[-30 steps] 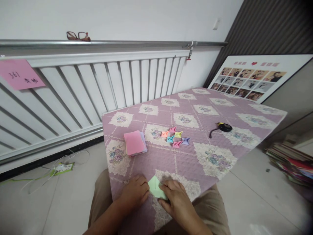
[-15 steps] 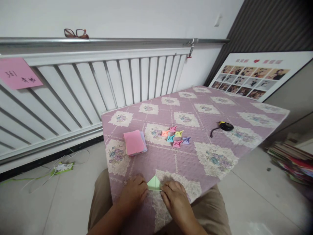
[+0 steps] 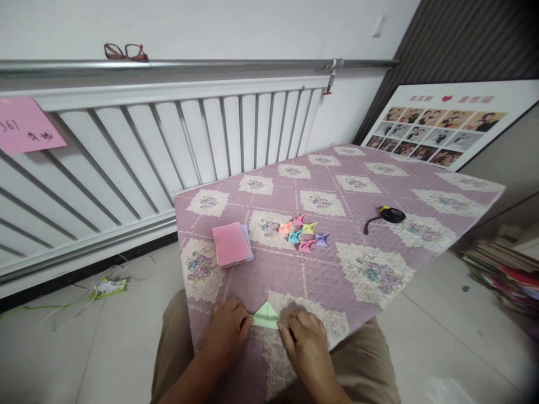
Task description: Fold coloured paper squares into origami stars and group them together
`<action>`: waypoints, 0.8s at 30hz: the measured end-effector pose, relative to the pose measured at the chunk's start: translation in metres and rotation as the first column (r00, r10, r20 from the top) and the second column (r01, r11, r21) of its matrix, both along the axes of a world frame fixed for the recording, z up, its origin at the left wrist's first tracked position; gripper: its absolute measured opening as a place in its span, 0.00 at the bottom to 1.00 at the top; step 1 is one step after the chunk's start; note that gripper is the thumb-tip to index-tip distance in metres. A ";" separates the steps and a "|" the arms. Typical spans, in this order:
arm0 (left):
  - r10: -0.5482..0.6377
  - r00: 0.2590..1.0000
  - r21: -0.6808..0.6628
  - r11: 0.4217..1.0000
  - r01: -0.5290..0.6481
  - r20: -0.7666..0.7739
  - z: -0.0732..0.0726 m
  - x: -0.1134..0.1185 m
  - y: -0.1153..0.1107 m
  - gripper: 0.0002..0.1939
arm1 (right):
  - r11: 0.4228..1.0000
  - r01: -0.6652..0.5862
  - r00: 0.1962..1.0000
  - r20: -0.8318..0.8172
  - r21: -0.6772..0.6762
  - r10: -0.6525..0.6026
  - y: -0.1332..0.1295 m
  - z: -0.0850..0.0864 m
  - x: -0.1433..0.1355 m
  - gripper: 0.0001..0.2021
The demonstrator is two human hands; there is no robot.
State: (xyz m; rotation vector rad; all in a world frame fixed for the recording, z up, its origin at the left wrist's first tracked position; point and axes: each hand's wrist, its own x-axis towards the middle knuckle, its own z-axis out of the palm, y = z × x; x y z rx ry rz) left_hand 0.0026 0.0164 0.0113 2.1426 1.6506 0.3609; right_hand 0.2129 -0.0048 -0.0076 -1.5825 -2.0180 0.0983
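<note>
A light green paper point(image 3: 266, 317), folded to a peak at the top with a band along its bottom, lies near the table's front edge. My left hand point(image 3: 229, 325) has its fingers closed on the paper's left end. At the right end, my right hand point(image 3: 304, 336) pinches the paper between thumb and fingers. Beyond my left hand is a stack of pink and other coloured paper point(image 3: 231, 244). Several small folded paper pieces point(image 3: 301, 233) in pink, orange, yellow, blue and purple sit grouped near the table's middle.
A black and yellow tape measure point(image 3: 391, 214) lies to the right on the flowered tablecloth point(image 3: 286, 275). Behind the table is a white radiator point(image 3: 248, 129), with glasses point(image 3: 125, 52) on the pipe above. A photo board point(image 3: 433, 126) leans at the back right.
Both hands have shifted slightly outward along the green paper, and more of its lower band shows between them. The camera view has moved a little.
</note>
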 end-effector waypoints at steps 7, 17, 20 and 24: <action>-0.014 0.995 -0.082 0.997 0.006 -0.103 0.015 0.005 0.008 0.10 | 0.998 0.049 0.998 0.034 -0.033 -0.048 0.002 0.001 -0.001 0.13; -0.036 0.987 -0.112 0.994 0.018 -0.156 0.021 0.007 0.012 0.10 | 0.997 0.075 0.995 0.076 -0.034 -0.072 0.003 0.000 0.000 0.15; -0.044 0.985 -0.123 0.992 0.024 -0.166 0.023 0.007 0.013 0.10 | 0.996 0.074 0.995 0.075 -0.039 -0.071 0.003 0.000 -0.001 0.15; -0.046 0.983 -0.135 0.991 0.023 -0.176 0.025 0.008 0.013 0.09 | 0.996 0.077 0.995 0.067 -0.033 -0.075 0.003 0.000 -0.001 0.15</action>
